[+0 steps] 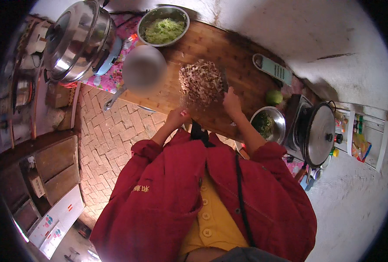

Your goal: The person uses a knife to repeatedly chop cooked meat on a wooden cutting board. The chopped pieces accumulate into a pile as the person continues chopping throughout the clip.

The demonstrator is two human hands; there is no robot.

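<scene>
A heap of chopped meat (200, 82) lies on a large wooden cutting board (236, 49). My right hand (232, 102) grips the handle of a kitchen knife, probably a cleaver; its dark blade (225, 82) stands against the right side of the heap. Most of the handle is hidden in my fist. At the board's front edge, just below the meat, is my left hand (178, 118) with its fingers curled. Whether it holds the edge or anything else is not clear.
Behind the board's left end stands a steel bowl (141, 36) of shredded green vegetable. A blurred round shape (144, 70) is nearer. To the right are a steel bowl (280, 134) with chopped greens, a round green vegetable (274, 97), a grater (277, 70) and a lidded pan (320, 137). A steamer pot (79, 39) stands left.
</scene>
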